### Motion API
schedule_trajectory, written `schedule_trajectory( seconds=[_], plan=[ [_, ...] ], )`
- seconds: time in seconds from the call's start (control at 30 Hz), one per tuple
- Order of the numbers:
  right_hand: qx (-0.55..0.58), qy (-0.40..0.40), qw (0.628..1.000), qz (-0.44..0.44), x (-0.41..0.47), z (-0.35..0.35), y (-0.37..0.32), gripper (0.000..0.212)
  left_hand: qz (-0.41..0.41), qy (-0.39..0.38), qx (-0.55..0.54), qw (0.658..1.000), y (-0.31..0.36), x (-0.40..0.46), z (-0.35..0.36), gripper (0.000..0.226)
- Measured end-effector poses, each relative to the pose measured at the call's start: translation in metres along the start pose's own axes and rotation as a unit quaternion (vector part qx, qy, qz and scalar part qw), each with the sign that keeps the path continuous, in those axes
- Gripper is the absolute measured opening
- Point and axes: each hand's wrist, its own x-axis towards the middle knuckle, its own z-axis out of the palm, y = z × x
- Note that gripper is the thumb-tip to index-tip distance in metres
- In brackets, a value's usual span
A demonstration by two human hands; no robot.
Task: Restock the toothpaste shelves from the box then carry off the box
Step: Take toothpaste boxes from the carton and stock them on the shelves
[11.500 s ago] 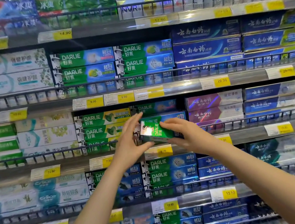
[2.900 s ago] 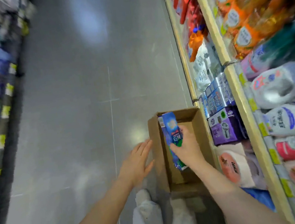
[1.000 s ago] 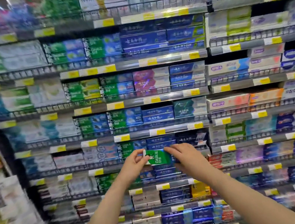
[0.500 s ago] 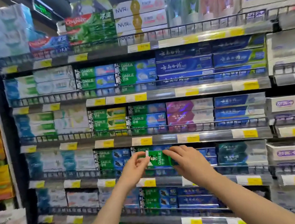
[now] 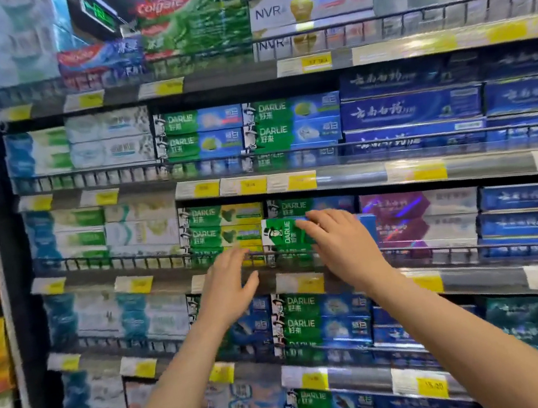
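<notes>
Half a second ago both our hands carried the Darlie carton [image 5: 287, 232]; now it sits in its shelf slot, our right hand [image 5: 342, 242] still gripping its top edge, our left hand [image 5: 228, 283] released and relaxed below. One more restocked. The wire rail [image 5: 440, 250] fronts the row.

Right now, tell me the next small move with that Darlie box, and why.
Probably push the green Darlie box further back into its row with the right hand. The box juts forward of the Darlie box above, fingers lie on it, and the left hand hangs free below.
</notes>
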Motion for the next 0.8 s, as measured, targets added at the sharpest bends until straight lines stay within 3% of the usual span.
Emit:
schedule_trajectory(
  seconds=[0.23, 0.53, 0.8],
  plan=[
    [-0.050, 0.022, 0.999, -0.004, 0.034, 0.041, 0.005, 0.065, 0.039, -0.014, 0.095, 0.995, -0.033, 0.032, 0.018, 0.052],
    [-0.068, 0.013, 0.997, 0.037, 0.035, 0.066, 0.017, 0.066, 0.078, 0.012, 0.061, 0.995, -0.047, 0.035, 0.035, 0.040],
    [-0.025, -0.021, 0.998, 0.048, 0.034, 0.070, 0.019, 0.053, 0.083, 0.029, 0.055, 0.995, -0.052, 0.035, 0.040, 0.038]
  ],
)
